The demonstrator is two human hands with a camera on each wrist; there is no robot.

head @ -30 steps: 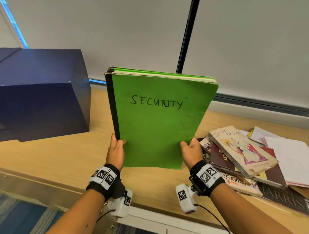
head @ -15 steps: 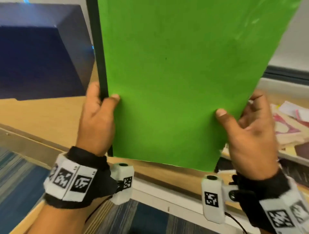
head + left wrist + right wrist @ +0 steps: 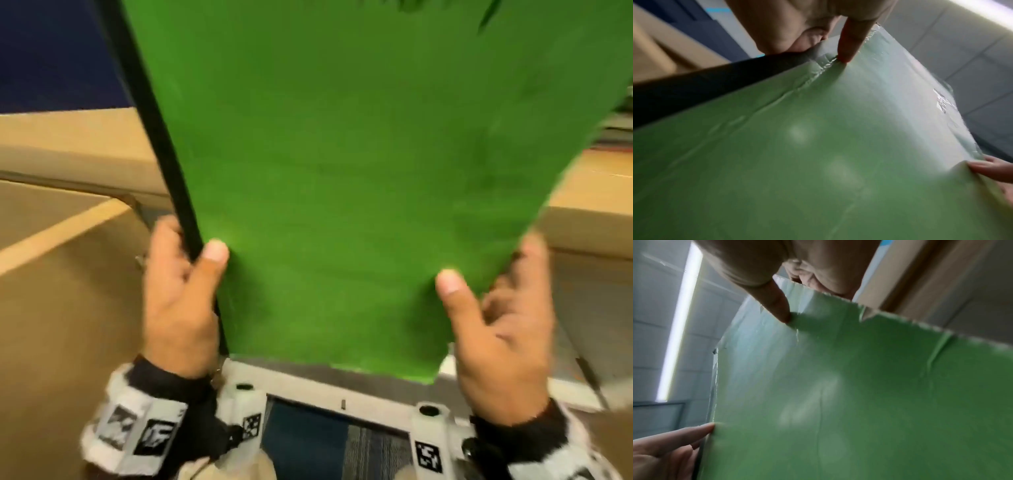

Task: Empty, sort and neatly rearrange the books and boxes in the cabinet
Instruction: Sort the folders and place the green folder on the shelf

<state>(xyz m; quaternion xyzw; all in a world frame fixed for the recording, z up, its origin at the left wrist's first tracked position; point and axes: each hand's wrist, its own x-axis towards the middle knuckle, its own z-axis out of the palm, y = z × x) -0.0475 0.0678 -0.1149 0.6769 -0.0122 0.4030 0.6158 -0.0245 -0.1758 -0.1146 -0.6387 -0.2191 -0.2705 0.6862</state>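
Both hands gripped a large green book (image 3: 325, 178) by its lower corners, held upright and close before the head camera. Left hand (image 3: 181, 301) wrapped round the black spine (image 3: 161, 144), thumb pressed on the front cover, fingers behind. Right hand (image 3: 500, 325) pinched the opposite lower corner, thumb on the front, fingers curled behind the edge. Hands well apart, 1 at each side of the book.

Cover plain bright green, matte, lightly scuffed. Back cover (image 3: 818, 154) glossy under clear film, creased near the spine. Free edge (image 3: 900, 321) ragged and frayed, with a small tear. Dark strokes at the very top of the front cover, too blurred and cut off to read. No other writing legible.

Behind the book, a wooden counter (image 3: 68, 144), with a dark blue box (image 3: 51, 54) at upper left. Below, a white cabinet frame (image 3: 342, 394) and striped blue and grey carpet (image 3: 342, 445). Black wristbands (image 3: 154, 428) carrying square coded markers on both wrists. Most of the scene hidden by the book; everything motion-blurred.
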